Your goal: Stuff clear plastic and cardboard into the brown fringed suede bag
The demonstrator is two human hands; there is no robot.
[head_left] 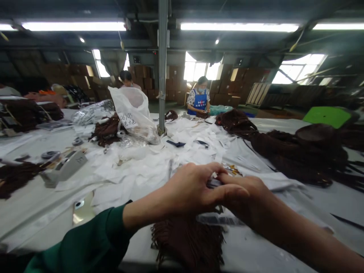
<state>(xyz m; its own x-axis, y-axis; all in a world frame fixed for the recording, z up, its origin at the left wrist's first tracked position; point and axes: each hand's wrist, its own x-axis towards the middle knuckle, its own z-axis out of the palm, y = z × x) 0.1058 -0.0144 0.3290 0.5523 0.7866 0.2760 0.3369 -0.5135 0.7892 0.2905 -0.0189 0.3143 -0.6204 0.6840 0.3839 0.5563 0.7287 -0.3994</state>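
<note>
My left hand (193, 189) and my right hand (246, 195) meet over the middle of the worktable, fingers bent and overlapping. A small pale scrap and something greyish show between the fingertips; what exactly they hold is hidden. Below the hands lies a dark brown fringed cloth (189, 242), its strands spreading at both sides. A strip of clear plastic (220, 219) runs beside it, under my right wrist. Just beyond the fingers sit several small gold-coloured pieces (234, 170).
White paper (136, 167) covers much of the table. A metal pole (162, 68) rises beside a white plastic bag (129, 104). Brown goods (298, 151) are piled right. A grey dispenser (65, 167) and a phone (82, 208) lie left. Two people (197, 102) are across the table.
</note>
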